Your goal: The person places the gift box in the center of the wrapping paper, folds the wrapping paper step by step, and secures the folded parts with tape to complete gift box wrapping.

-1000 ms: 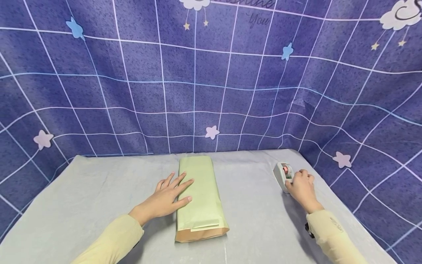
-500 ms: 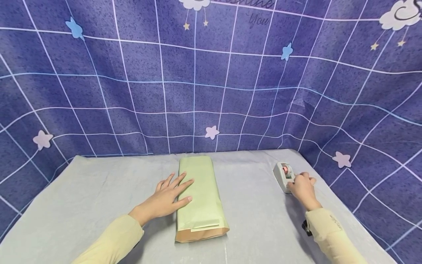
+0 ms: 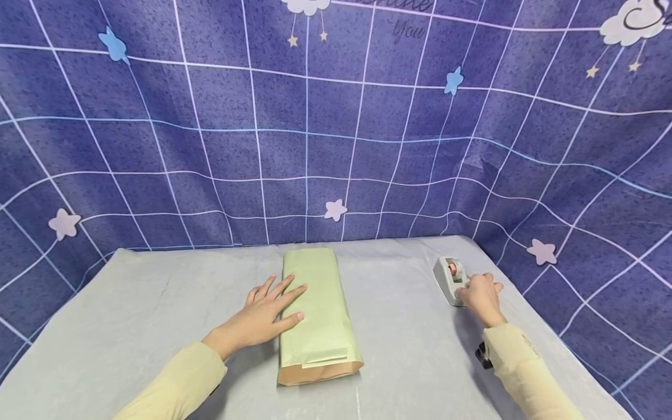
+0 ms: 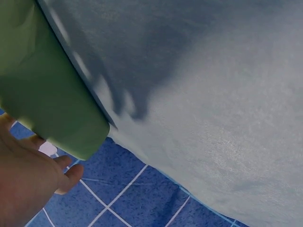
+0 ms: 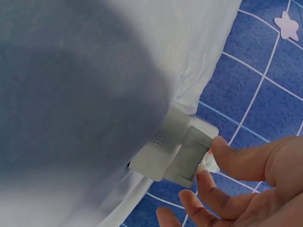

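On the dispenser [image 5: 173, 144] I read "deli", the letters turned sideways in my right wrist view. The curtain [image 3: 331, 105] before me says "You", under a word cut off by the top edge that ends in "shine". A cloud [image 3: 632, 23] on it bears a curly "S". My right sleeve [image 3: 520, 367] has lettering too small to read.

Lane over table [image 3: 399, 332] between green package [image 3: 319, 312] and tape dispenser [image 3: 448, 283], left grip [image 3: 260, 318] blocking package's left edge, curtain [image 3: 336, 157] behind.
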`<act>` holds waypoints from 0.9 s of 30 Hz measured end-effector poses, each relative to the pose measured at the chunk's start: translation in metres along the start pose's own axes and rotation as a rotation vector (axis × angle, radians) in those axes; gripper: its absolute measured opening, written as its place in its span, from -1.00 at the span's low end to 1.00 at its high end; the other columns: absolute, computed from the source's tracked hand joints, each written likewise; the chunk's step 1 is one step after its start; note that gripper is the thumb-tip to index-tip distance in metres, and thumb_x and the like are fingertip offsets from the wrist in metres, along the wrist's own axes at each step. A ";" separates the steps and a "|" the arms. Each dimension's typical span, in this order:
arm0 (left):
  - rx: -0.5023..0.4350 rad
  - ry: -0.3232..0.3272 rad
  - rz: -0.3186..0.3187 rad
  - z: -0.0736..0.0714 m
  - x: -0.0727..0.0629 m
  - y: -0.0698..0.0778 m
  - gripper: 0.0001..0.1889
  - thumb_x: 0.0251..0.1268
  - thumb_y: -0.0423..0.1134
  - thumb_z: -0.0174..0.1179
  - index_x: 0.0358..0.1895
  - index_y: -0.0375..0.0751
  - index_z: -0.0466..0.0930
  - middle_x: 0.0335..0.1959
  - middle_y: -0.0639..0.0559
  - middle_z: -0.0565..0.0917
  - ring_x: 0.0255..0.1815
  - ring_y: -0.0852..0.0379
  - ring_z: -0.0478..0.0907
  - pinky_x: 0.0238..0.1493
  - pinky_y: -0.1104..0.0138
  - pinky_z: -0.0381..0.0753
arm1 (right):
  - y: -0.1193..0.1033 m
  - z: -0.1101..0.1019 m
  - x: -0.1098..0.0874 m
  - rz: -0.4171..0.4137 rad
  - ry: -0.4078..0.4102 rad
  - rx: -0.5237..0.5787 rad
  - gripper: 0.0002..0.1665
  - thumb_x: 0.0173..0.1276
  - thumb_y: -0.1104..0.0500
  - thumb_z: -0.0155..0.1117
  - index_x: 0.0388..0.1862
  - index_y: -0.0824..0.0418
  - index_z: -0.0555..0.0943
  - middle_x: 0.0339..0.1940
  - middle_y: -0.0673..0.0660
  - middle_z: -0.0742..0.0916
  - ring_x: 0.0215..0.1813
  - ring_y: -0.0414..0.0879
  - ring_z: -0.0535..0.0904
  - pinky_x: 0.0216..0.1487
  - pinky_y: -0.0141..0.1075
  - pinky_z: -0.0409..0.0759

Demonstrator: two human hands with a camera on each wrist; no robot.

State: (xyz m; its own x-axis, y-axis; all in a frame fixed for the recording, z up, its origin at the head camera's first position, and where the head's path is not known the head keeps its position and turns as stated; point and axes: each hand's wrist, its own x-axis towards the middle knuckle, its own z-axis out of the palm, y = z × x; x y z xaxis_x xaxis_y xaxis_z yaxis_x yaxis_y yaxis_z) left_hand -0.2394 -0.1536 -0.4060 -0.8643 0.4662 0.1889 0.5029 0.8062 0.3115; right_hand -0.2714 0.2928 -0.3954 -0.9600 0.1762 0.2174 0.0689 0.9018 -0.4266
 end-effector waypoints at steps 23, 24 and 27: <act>0.000 -0.003 0.010 -0.001 0.000 0.001 -0.37 0.27 0.26 -0.12 0.38 0.17 0.15 0.46 -0.06 0.03 0.45 -0.30 -0.17 0.27 -0.23 -0.14 | -0.009 -0.007 0.010 0.217 -0.120 0.011 -0.83 -0.14 0.30 0.14 -0.56 0.41 0.44 -0.17 0.52 0.39 -0.10 0.44 0.25 -0.27 0.04 0.38; -0.001 -0.004 0.009 -0.001 0.000 0.001 -0.37 0.27 0.26 -0.12 0.38 0.17 0.15 0.46 -0.06 0.03 0.45 -0.30 -0.17 0.27 -0.23 -0.14 | -0.009 -0.008 0.011 0.228 -0.129 0.016 -0.82 -0.12 0.29 0.13 -0.54 0.42 0.44 -0.15 0.54 0.38 -0.08 0.45 0.25 -0.25 0.05 0.38; -0.005 -0.005 0.008 -0.001 0.000 0.001 -0.37 0.27 0.26 -0.12 0.38 0.18 0.14 0.47 -0.06 0.03 0.45 -0.30 -0.17 0.27 -0.23 -0.15 | -0.008 -0.010 0.011 0.250 -0.149 0.028 -0.69 0.00 0.21 0.08 -0.42 0.51 0.45 -0.10 0.60 0.39 -0.04 0.51 0.27 -0.15 0.12 0.39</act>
State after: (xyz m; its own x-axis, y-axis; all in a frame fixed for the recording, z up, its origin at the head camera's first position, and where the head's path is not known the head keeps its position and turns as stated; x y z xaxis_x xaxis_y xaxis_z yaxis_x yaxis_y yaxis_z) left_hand -0.2391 -0.1528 -0.4041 -0.8604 0.4744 0.1863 0.5097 0.8006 0.3150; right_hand -0.2799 0.2920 -0.3805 -0.9436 0.3299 -0.0284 0.3031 0.8259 -0.4754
